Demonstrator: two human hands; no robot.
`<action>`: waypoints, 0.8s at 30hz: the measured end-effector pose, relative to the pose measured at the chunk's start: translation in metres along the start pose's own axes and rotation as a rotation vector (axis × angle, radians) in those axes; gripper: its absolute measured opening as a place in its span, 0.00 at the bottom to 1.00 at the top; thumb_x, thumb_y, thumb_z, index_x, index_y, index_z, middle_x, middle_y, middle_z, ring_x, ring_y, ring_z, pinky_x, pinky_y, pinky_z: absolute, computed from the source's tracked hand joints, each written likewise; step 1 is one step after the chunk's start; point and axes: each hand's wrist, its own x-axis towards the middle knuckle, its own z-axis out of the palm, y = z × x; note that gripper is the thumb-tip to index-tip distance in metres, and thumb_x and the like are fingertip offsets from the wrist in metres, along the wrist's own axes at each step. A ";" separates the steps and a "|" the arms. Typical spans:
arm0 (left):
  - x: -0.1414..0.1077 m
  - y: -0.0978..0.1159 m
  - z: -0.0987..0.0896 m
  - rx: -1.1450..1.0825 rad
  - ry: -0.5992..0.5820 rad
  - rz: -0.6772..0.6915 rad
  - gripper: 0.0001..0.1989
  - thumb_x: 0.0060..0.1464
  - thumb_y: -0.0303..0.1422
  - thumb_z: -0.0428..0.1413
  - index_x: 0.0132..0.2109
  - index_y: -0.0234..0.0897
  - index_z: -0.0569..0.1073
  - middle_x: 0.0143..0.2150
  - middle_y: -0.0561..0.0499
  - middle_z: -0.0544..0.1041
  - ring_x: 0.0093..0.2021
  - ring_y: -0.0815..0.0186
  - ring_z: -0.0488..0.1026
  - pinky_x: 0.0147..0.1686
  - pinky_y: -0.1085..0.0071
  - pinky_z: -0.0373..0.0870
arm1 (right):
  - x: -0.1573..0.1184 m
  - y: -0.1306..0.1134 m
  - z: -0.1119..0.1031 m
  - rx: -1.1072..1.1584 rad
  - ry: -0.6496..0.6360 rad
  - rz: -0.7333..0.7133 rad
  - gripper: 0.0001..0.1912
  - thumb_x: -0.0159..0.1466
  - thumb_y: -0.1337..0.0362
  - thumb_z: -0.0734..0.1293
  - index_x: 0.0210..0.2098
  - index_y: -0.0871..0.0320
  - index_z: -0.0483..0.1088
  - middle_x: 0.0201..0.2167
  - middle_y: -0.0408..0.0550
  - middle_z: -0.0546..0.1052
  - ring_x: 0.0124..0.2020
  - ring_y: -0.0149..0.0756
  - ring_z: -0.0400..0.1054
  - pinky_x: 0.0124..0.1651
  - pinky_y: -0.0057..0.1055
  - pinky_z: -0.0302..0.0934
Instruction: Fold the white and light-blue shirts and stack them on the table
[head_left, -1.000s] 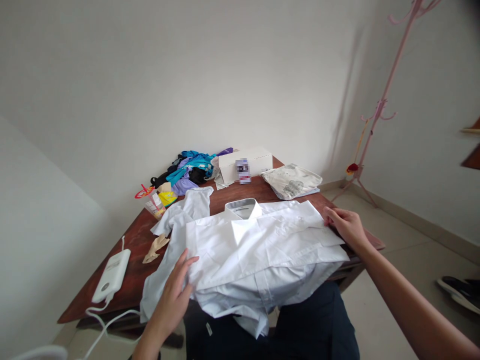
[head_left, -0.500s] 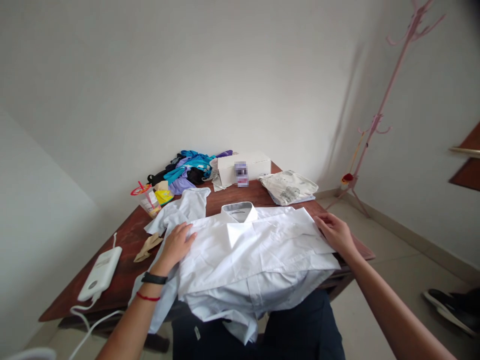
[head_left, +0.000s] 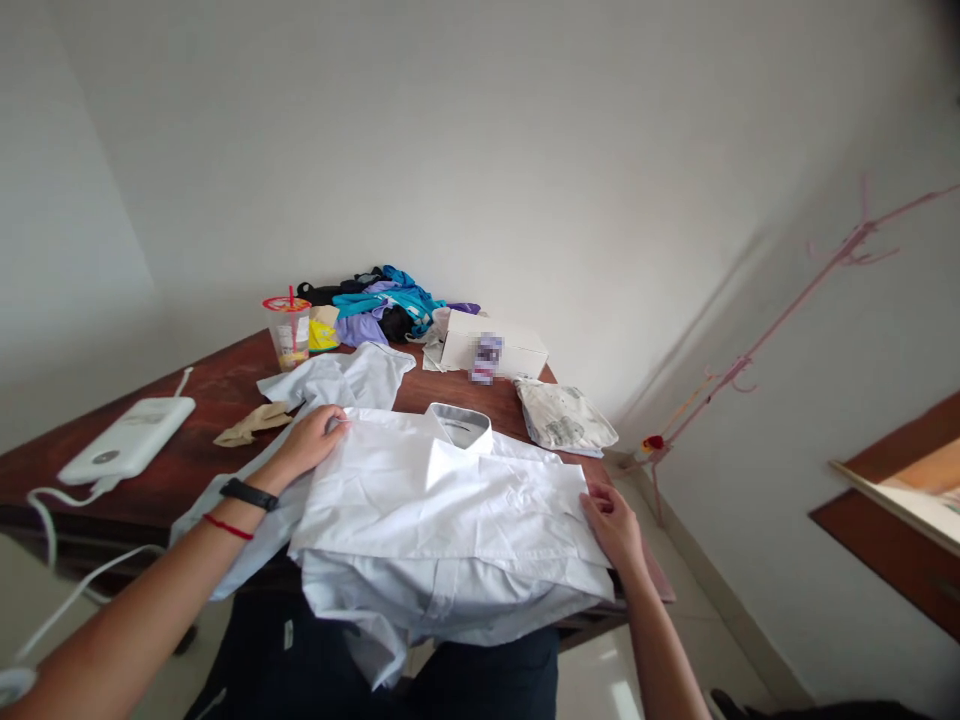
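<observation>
A white collared shirt (head_left: 450,500) lies folded on the wooden table, its collar toward the wall and its lower part hanging over the front edge. My left hand (head_left: 315,440) is closed on the shirt's left shoulder corner, thumb and fingers together. At the right edge of the shirt, my right hand (head_left: 611,520) grips the cloth with curled fingers. Another pale garment (head_left: 345,378) lies partly beneath my left hand and reaches back to the left.
On the table (head_left: 217,375) are a power bank (head_left: 127,440) with cables, a beige cloth (head_left: 255,424), a plastic cup (head_left: 291,335), piled clothes (head_left: 390,305), a white box (head_left: 517,352) and a folded printed garment (head_left: 566,415). A pink rack (head_left: 787,312) stands at the right.
The view has tilted and shifted. My left hand has moved to the shirt's upper left corner and its fingers have closed on the cloth. My right hand stays at the right edge.
</observation>
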 end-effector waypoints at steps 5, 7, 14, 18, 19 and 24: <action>-0.003 0.003 -0.006 -0.135 0.076 -0.072 0.15 0.61 0.44 0.48 0.43 0.37 0.70 0.43 0.50 0.77 0.45 0.59 0.73 0.53 0.62 0.69 | 0.001 -0.005 -0.003 -0.004 -0.040 0.014 0.31 0.51 0.45 0.71 0.47 0.59 0.78 0.31 0.50 0.82 0.33 0.47 0.77 0.38 0.38 0.68; -0.003 0.005 -0.008 -0.172 0.086 -0.122 0.13 0.61 0.42 0.49 0.43 0.37 0.70 0.44 0.49 0.77 0.46 0.59 0.73 0.54 0.60 0.69 | 0.001 -0.004 -0.003 0.008 -0.050 0.005 0.32 0.52 0.44 0.70 0.47 0.60 0.78 0.32 0.51 0.82 0.33 0.46 0.76 0.38 0.37 0.69; -0.002 0.005 -0.003 -0.197 0.131 -0.168 0.11 0.57 0.39 0.50 0.45 0.40 0.68 0.47 0.46 0.77 0.50 0.56 0.75 0.57 0.58 0.70 | 0.003 0.005 -0.001 0.011 -0.031 -0.026 0.32 0.50 0.43 0.72 0.45 0.61 0.77 0.38 0.55 0.82 0.33 0.45 0.77 0.39 0.37 0.70; -0.002 0.011 -0.003 -0.179 0.139 -0.136 0.18 0.58 0.41 0.52 0.52 0.36 0.67 0.55 0.41 0.75 0.53 0.54 0.74 0.59 0.55 0.70 | 0.003 0.004 -0.002 0.008 -0.036 -0.014 0.31 0.50 0.43 0.72 0.44 0.60 0.78 0.36 0.54 0.83 0.33 0.46 0.77 0.38 0.37 0.70; -0.002 0.017 -0.005 -0.163 0.143 -0.114 0.20 0.57 0.41 0.53 0.53 0.35 0.68 0.57 0.40 0.74 0.55 0.53 0.74 0.61 0.54 0.68 | 0.003 0.003 -0.003 0.008 -0.037 -0.017 0.30 0.51 0.43 0.72 0.44 0.59 0.78 0.36 0.54 0.83 0.34 0.47 0.77 0.39 0.38 0.70; -0.016 0.068 -0.002 0.022 0.020 0.255 0.22 0.64 0.42 0.50 0.58 0.36 0.71 0.66 0.39 0.69 0.67 0.50 0.64 0.68 0.52 0.57 | -0.002 0.002 -0.004 0.006 -0.024 -0.032 0.30 0.53 0.43 0.71 0.46 0.60 0.77 0.37 0.54 0.83 0.34 0.46 0.77 0.39 0.37 0.70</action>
